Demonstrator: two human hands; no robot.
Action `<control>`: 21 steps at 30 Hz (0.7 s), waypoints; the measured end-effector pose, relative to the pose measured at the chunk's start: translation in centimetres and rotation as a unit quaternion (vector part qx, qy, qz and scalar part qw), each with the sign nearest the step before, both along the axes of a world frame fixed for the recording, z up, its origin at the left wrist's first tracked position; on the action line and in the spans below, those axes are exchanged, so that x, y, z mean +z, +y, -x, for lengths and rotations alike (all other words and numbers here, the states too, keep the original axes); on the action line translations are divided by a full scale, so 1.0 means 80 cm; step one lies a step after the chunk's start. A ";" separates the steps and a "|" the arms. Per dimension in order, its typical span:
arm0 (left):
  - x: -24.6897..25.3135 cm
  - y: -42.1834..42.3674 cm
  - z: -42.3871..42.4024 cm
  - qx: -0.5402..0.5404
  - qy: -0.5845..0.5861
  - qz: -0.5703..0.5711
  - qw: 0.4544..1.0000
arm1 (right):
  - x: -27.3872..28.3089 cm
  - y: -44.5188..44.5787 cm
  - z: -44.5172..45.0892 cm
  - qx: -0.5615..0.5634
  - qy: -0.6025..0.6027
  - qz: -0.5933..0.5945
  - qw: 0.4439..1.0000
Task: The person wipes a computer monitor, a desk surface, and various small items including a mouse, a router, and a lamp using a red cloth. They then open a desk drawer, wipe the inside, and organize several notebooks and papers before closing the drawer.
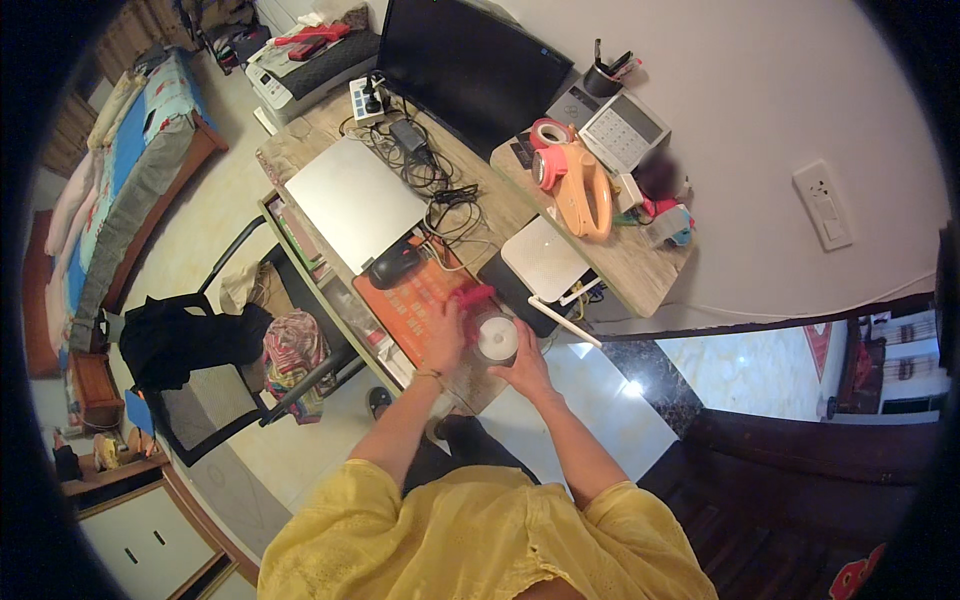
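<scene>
My right hand (531, 369) curls around the side of a round clear container (498, 339), whose white top or contents face up. The container is over the near corner of the desk; whether it rests on the surface I cannot tell. My left hand (445, 341) is blurred, with its fingers at a bright pink, cloth-like item (475, 295) just beyond the container. More reddish pink shows between that hand and the container. Under my left hand lies an orange mat (409, 300) bearing writing, with a black computer mouse (395, 264) on its far part.
A silver laptop (356, 202), tangled cables (442, 176) and a white router (544, 259) occupy the desk. A raised shelf (645, 277) holds an orange fabric shaver (581, 191) and a desk phone (625, 129). An open drawer (337, 292) and a chair (217, 405) stand to the left.
</scene>
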State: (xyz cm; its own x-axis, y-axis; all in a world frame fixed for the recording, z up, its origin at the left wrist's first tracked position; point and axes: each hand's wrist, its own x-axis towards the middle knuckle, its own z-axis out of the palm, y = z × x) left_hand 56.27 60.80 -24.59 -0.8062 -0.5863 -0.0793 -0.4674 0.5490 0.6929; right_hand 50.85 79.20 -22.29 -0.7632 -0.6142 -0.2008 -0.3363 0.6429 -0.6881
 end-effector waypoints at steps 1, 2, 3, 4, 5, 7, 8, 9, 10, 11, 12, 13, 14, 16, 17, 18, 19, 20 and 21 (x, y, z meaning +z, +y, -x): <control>-0.003 -0.018 -0.008 0.022 0.051 0.014 0.998 | 0.003 -0.004 -0.003 -0.002 -0.009 -0.001 1.000; -0.007 -0.038 -0.013 0.024 0.051 0.069 0.996 | 0.008 -0.006 -0.003 -0.003 -0.008 -0.003 1.000; 0.002 -0.059 -0.019 0.028 0.048 0.124 0.991 | 0.015 -0.008 -0.002 -0.001 -0.009 -0.004 1.000; 0.006 -0.071 -0.026 0.032 0.045 0.179 0.982 | 0.018 -0.009 -0.002 0.002 -0.010 -0.006 1.000; -0.002 -0.071 -0.037 0.009 0.035 0.208 0.977 | 0.014 -0.008 -0.004 -0.001 -0.005 -0.018 1.000; -0.027 -0.057 -0.067 -0.031 0.015 0.268 0.963 | 0.009 -0.011 -0.003 -0.002 0.010 -0.039 0.999; -0.038 -0.032 -0.083 -0.048 0.002 0.265 0.963 | 0.024 -0.018 -0.002 0.017 0.012 -0.053 0.998; -0.034 -0.003 -0.097 -0.078 0.001 0.251 0.965 | 0.023 -0.019 -0.001 0.017 0.007 -0.057 0.998; -0.029 0.025 -0.111 -0.109 0.001 0.236 0.966 | 0.021 -0.018 -0.001 0.016 0.003 -0.063 0.998; -0.028 0.048 -0.131 -0.149 0.008 0.218 0.965 | 0.021 -0.017 0.000 0.016 -0.001 -0.070 0.997; -0.027 0.065 -0.146 -0.189 0.018 0.198 0.962 | 0.022 -0.017 0.000 0.021 0.003 -0.068 0.997; -0.022 0.070 -0.156 -0.235 0.025 0.178 0.955 | 0.023 -0.018 0.002 0.026 0.010 -0.066 0.997; -0.016 0.071 -0.165 -0.281 0.033 0.158 0.946 | 0.024 -0.017 0.003 0.030 0.016 -0.063 0.997; -0.008 0.062 -0.167 -0.320 0.075 0.119 0.937 | 0.017 -0.014 0.003 0.042 0.030 -0.045 0.998; -0.006 0.053 -0.160 -0.286 0.082 0.108 0.949 | 0.014 -0.013 0.004 0.047 0.037 -0.037 0.998; 0.004 0.040 -0.148 -0.252 0.088 0.097 0.959 | 0.012 -0.015 0.006 0.060 0.053 -0.059 0.995; 0.010 0.026 -0.132 -0.217 0.095 0.084 0.968 | 0.009 -0.017 0.007 0.074 0.069 -0.083 0.991; 0.003 0.010 -0.110 -0.134 0.160 0.086 0.974 | 0.008 -0.019 0.006 0.088 0.084 -0.108 0.987; 0.015 -0.004 -0.089 -0.055 0.153 0.046 0.986 | 0.015 -0.025 0.006 0.082 0.071 -0.137 0.985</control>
